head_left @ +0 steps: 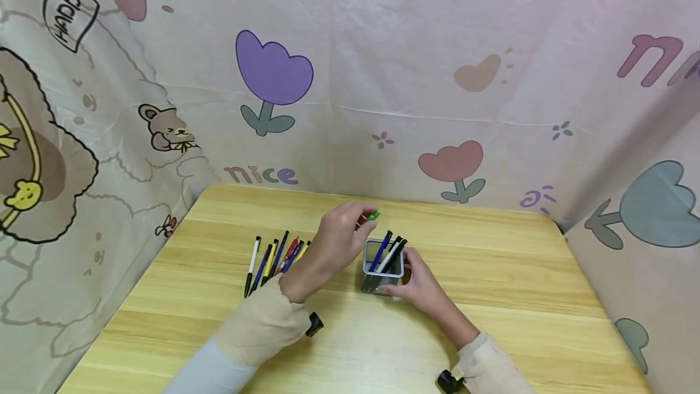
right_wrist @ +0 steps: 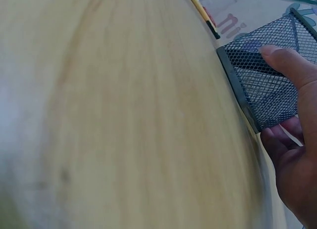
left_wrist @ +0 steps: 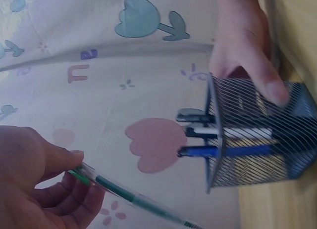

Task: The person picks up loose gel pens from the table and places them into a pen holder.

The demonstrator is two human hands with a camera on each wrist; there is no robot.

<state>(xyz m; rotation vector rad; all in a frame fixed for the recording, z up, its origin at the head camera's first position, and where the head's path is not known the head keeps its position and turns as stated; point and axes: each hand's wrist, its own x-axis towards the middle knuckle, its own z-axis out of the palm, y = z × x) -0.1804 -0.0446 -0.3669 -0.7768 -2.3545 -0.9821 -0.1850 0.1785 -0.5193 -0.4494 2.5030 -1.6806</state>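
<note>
My left hand (head_left: 336,242) pinches a clear pen with green parts (left_wrist: 116,190) between thumb and fingers. It is raised just left of and above a square mesh pen holder (head_left: 373,283). In the left wrist view the pen slants away from the fingertips, apart from the holder. My right hand (head_left: 423,284) grips the holder from its right side, with the thumb (right_wrist: 282,61) across the mesh wall. Inside the holder lean a blue pen (head_left: 380,251), a white pen (head_left: 387,258) and a dark pen (head_left: 400,248).
Left of the holder, several pens lie side by side on the wooden table (head_left: 492,297), among them a white-and-black pen (head_left: 253,265) and a red pen (head_left: 291,249). My left forearm partly covers them. A patterned cloth (head_left: 377,78) hangs behind the table.
</note>
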